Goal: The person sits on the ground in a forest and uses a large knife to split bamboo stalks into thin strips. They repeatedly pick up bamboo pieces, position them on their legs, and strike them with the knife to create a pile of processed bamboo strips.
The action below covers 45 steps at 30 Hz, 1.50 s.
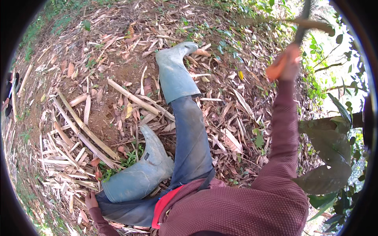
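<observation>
A long dark blade (300,36) is held at the upper right of the frame, the grip of the blurred right hand (291,59) closed round it beside what seems an orange handle (274,71). The left hand (91,201) is placed at the lower left, by the trousers (128,211) and split sticks (80,125); whether anything is held there cannot be told. For a controlled stroke, boots (134,183) and left hand should be kept outside the blade's path.
</observation>
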Each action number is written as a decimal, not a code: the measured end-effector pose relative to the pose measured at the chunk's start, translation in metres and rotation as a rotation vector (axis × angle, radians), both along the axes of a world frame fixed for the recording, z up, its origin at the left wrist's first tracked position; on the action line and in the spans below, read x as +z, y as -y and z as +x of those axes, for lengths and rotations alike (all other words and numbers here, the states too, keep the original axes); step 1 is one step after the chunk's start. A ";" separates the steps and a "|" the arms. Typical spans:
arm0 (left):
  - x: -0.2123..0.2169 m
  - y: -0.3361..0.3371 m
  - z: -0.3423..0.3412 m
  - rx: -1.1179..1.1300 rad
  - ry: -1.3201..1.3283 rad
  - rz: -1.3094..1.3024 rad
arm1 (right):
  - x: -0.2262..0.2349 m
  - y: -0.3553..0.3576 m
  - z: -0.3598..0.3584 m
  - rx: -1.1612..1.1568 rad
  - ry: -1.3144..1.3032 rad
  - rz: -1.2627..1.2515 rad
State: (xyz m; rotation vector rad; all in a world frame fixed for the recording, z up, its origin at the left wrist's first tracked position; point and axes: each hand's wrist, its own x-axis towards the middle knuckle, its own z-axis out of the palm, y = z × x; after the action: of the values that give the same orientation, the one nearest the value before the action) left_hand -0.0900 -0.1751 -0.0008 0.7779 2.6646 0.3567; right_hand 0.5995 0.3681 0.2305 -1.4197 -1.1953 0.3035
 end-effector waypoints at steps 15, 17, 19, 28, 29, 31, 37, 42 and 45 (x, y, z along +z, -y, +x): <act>0.009 -0.012 0.015 0.045 -0.141 -0.036 | -0.224 0.055 -0.058 0.050 -0.012 -0.625; 0.013 -0.021 0.021 0.040 -0.062 0.001 | -0.216 0.036 -0.075 0.083 -0.153 -0.564; 0.035 -0.029 0.035 0.084 -0.074 -0.030 | -0.191 0.032 -0.075 0.153 -0.157 -0.445; 0.004 0.001 0.008 0.078 -0.019 -0.090 | 0.147 -0.005 -0.026 0.180 0.154 0.426; 0.004 0.009 0.005 0.077 -0.026 -0.085 | 0.147 -0.005 -0.029 0.196 0.168 0.433; -0.012 0.014 -0.007 0.050 0.031 -0.057 | 0.108 0.009 -0.028 0.155 0.223 0.351; 0.003 -0.017 0.021 0.072 -0.269 -0.147 | -0.243 0.055 -0.037 0.094 0.068 -0.523; 0.024 -0.034 0.036 0.124 -0.097 -0.098 | -0.235 0.002 -0.066 0.139 0.032 -0.612; 0.040 -0.027 0.040 0.162 -0.112 -0.084 | -0.171 0.015 -0.080 0.232 0.134 -0.506</act>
State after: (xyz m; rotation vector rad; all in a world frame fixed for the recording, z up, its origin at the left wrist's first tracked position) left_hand -0.0502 -0.1483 0.0390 0.5742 2.8355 0.2464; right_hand 0.5195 0.3530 0.0594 -1.7542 -1.4630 0.7217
